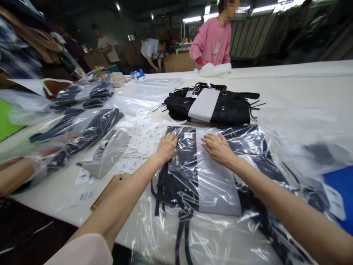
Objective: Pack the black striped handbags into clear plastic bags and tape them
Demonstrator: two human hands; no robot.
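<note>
A folded black garment (180, 169) with brass eyelets and dangling straps lies in a clear plastic bag (154, 232) in front of me. Around its middle runs a pale paper band (217, 195), and a small barcode label (188, 135) sits near the top. My left hand (167, 147) rests flat on the bag's upper left edge, fingers stretched out. Fingers spread, my right hand (219, 149) touches the plastic over the band near its top edge. Neither hand holds anything. Just beyond lies a stack of black folded garments (237, 108), with a similar band across it.
Scattered barcode labels (143, 138), a grey tape dispenser (107, 152) and a brown phone-like case (103, 193) lie left. A neighbour's arm (19, 173) reaches over bagged dark clothing (91, 129). Clear bags (146, 94) lie behind; a person in pink (211, 42) stands across the table.
</note>
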